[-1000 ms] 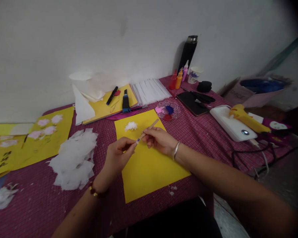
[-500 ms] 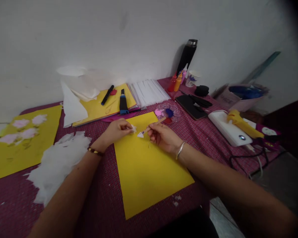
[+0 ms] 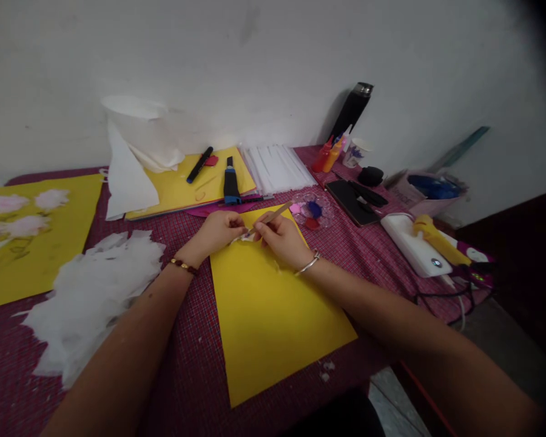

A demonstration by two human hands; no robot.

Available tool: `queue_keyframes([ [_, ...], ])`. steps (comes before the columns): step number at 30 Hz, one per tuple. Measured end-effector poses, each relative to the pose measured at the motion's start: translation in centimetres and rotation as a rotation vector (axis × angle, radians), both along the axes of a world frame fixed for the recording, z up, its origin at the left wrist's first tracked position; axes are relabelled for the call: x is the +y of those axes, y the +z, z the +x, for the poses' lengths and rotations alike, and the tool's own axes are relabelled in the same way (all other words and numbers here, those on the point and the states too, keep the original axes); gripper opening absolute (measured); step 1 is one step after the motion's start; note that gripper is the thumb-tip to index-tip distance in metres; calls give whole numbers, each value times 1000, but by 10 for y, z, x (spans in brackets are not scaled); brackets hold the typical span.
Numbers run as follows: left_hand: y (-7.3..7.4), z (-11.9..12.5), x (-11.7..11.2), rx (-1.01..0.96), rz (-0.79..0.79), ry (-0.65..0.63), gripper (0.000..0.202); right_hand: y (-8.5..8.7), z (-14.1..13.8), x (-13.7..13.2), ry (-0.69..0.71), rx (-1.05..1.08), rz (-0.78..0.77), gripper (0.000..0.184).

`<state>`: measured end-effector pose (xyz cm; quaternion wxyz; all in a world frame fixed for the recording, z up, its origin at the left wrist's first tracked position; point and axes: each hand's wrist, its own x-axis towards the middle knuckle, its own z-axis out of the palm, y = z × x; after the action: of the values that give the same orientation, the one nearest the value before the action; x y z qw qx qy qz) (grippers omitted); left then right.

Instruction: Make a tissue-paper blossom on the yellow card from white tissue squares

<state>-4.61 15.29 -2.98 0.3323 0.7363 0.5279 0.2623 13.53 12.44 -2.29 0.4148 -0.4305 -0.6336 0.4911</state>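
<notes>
A yellow paper sheet [image 3: 273, 328] lies in front of me on the checked cloth. Over its far end, my left hand [image 3: 222, 232] is closed in a pinch on a small white tissue paper piece [image 3: 244, 238]. My right hand [image 3: 282, 238] grips a flat wooden stick [image 3: 279, 212], held at a slant, its lower end down at the tissue piece. Whether the stick's tip touches the tissue is hard to see between the fingers. Just beyond the right hand sits a clear flower-shaped paint palette [image 3: 326, 213] with pink, blue and red paint.
White tissue pieces [image 3: 97, 297] are heaped at left, beside a yellow sheet with pale pink flowers [image 3: 68, 255]. A box cutter [image 3: 231, 185] and a black marker [image 3: 199, 165] lie behind. Paint bottles [image 3: 331, 156], a phone [image 3: 352, 203] and a white power bank [image 3: 414, 246] stand or lie to the right.
My right hand has moved left, bringing the wooden stick's end to the tissue piece at my left hand. The stick's tip was apart from it before. The view has shifted slightly.
</notes>
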Motion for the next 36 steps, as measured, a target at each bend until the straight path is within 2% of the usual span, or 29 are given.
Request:
queue_keyframes([
  [5,0,-2,3,49,12,0,12,3,0,4,22,-324,208,19],
  [10,2,-6,6,-33,-14,-49,7,25,-16,8,163,-702,409,16],
  [14,3,-8,4,-86,-1,-91,11,44,-32,17,245,-788,489,10],
  [16,2,-8,3,-75,17,-72,10,51,-29,20,201,-681,430,9],
  [19,-1,-7,2,-56,20,-51,9,53,-8,17,12,-268,226,12],
  [21,-3,-6,2,-60,-1,-46,8,45,10,10,-51,-5,44,14],
  [24,3,-8,1,-172,-100,-33,8,24,30,-5,-38,204,-222,25],
  [26,16,-19,-3,-303,-153,15,11,10,36,-14,-31,310,-335,29],
  [29,49,-48,-14,-368,-113,175,10,-2,36,-20,-12,379,-368,29],
  [31,70,-70,-25,-260,-91,247,11,-4,34,-21,3,384,-346,27],
  [33,84,-89,-41,-95,-100,255,12,-4,33,-21,33,361,-321,25],
  [36,86,-106,-71,196,-126,175,13,-4,32,-24,95,302,-295,23],
])
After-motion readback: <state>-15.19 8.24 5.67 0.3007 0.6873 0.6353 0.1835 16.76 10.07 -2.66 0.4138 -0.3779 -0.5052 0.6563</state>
